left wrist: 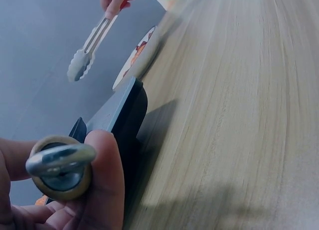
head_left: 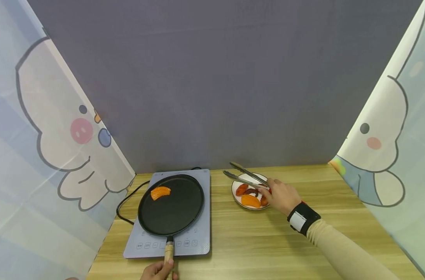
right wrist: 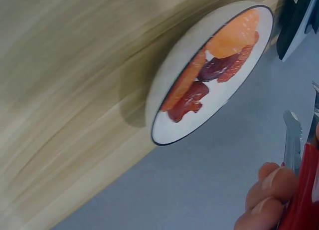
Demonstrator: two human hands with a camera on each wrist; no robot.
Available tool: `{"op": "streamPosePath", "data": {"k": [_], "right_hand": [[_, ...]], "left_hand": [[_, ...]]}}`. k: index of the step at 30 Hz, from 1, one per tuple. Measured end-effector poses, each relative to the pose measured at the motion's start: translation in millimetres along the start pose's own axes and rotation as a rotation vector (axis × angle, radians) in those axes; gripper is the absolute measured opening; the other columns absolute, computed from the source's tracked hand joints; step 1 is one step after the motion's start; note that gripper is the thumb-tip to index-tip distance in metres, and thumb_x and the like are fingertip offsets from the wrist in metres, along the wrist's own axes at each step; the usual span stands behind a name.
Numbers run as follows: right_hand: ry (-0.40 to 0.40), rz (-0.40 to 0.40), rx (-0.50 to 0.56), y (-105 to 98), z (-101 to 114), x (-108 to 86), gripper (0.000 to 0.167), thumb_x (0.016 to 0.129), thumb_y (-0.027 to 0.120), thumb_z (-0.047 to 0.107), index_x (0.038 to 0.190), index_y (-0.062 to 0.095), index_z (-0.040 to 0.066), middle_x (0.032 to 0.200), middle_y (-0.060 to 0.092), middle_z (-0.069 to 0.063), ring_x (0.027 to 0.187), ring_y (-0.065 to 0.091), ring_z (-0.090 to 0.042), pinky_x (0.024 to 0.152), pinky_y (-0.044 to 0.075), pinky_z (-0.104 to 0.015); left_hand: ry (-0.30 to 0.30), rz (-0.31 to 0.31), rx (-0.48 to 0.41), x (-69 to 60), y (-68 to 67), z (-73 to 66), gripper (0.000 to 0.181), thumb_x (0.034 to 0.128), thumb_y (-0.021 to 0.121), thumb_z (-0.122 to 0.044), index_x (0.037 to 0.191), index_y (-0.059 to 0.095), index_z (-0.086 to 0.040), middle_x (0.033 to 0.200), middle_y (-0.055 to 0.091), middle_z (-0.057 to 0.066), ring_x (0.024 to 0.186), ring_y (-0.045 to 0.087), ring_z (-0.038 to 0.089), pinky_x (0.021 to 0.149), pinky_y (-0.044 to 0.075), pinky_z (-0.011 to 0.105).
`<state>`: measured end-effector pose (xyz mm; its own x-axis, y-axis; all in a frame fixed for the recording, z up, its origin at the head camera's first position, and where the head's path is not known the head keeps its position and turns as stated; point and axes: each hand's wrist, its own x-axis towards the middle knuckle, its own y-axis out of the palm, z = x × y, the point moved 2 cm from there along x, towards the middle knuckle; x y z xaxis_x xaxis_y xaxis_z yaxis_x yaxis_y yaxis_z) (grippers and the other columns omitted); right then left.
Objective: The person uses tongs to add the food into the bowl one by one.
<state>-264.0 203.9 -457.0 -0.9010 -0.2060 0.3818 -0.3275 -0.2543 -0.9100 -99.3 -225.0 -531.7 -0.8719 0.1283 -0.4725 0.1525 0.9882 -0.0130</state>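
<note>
A black flat pan (head_left: 171,205) lies on a white induction cooker (head_left: 205,233), with one orange slice (head_left: 160,192) at its upper left. My left hand (head_left: 160,271) grips the pan's wooden handle (head_left: 168,252); in the left wrist view the fingers (left wrist: 104,170) wrap around its ringed end. At the right, my right hand (head_left: 283,197) holds metal tongs (head_left: 247,179), their arms apart above a white plate (head_left: 238,199). Nothing is between the tong tips. Orange, red and dark pieces (right wrist: 232,35) lie on the plate, and the tongs' red grip (right wrist: 301,195) shows beside my right fingers (right wrist: 269,195).
A black cable (head_left: 123,202) curves along the cooker's left side. A grey wall (head_left: 215,89) stands behind the wooden table (head_left: 254,249), with cartoon-printed sheets (head_left: 51,136) on both sides.
</note>
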Motion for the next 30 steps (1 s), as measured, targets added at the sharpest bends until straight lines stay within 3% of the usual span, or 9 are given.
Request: {"op": "streamPosePath", "data": {"k": [9, 17, 24, 30], "right_hand": [[0.04, 0.038, 0.001, 2, -20, -11.7, 0.044, 0.091, 0.061, 0.045, 0.105, 0.061, 0.003, 0.073, 0.057, -0.007, 0.051, 0.051, -0.02, 0.042, 0.04, -0.038], [0.057, 0.045, 0.015, -1, -37, -25.2, 0.041, 0.092, 0.061, 0.043, 0.094, 0.059, 0.003, 0.068, 0.052, -0.004, 0.049, 0.047, -0.017, 0.04, 0.035, -0.036], [0.075, 0.077, -0.012, 0, -50, -32.7, 0.04, 0.092, 0.06, 0.045, 0.088, 0.055, 0.006, 0.063, 0.046, -0.001, 0.047, 0.046, -0.017, 0.039, 0.035, -0.037], [0.072, 0.072, -0.022, -2, -57, -38.6, 0.036, 0.09, 0.063, 0.042, 0.084, 0.053, 0.008, 0.061, 0.044, 0.0, 0.046, 0.042, -0.017, 0.039, 0.032, -0.036]], "left_hand": [[-0.001, 0.005, 0.015, 0.4, 0.5, -0.7, 0.045, 0.0932, 0.057, -0.039, 0.097, 0.064, 0.005, 0.074, 0.068, 0.005, 0.055, 0.057, 0.01, 0.052, 0.048, 0.028], [0.0, 0.009, 0.027, -0.3, -0.3, -2.4, 0.045, 0.0932, 0.057, -0.04, 0.098, 0.064, 0.005, 0.075, 0.068, 0.004, 0.056, 0.057, 0.01, 0.053, 0.049, 0.028], [0.004, 0.006, 0.077, -0.3, -1.0, -3.1, 0.046, 0.0933, 0.055, -0.041, 0.09, 0.066, 0.003, 0.068, 0.065, 0.002, 0.051, 0.052, 0.008, 0.049, 0.045, 0.026], [-0.001, 0.007, 0.057, -0.5, 1.0, -2.2, 0.046, 0.0932, 0.055, -0.041, 0.089, 0.066, 0.003, 0.066, 0.064, 0.002, 0.051, 0.053, 0.008, 0.049, 0.046, 0.026]]}}
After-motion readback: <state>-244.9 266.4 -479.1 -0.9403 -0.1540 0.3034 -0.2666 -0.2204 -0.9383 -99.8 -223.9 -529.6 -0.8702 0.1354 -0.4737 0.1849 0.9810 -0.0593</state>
